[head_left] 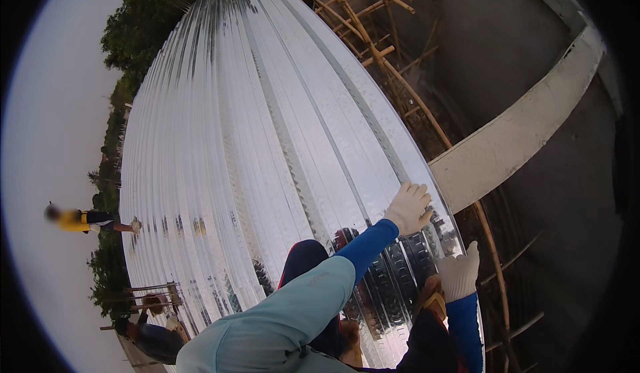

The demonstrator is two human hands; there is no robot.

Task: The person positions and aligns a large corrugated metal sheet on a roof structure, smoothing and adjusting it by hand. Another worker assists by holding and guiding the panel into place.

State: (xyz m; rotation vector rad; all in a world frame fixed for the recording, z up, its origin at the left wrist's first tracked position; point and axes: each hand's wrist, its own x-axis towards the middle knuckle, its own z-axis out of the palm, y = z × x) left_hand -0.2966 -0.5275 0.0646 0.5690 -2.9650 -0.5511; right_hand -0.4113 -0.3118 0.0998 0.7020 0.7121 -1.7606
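Observation:
A broad, shiny corrugated metal roofing sheet (267, 146) with long raised ribs fills the middle of the view. My left hand (408, 209), in a white knit glove, lies on the sheet close to its right edge, fingers stretched out. Farther down, my right hand (460, 273), in a matching glove, is at that same edge. Its thumb sticks up while its fingers curl toward the rim; their tips are partly hidden. My knees and bare feet are on the ribbed surface, which mirrors dark clothing.
Past the right edge the roof drops off to bamboo scaffolding (407, 73), a concrete beam (527, 133) and a grey wall (493, 33). A person in yellow (72, 221) stands at the far left edge; another person (155, 341) is at lower left. Trees (150, 23) rise beyond.

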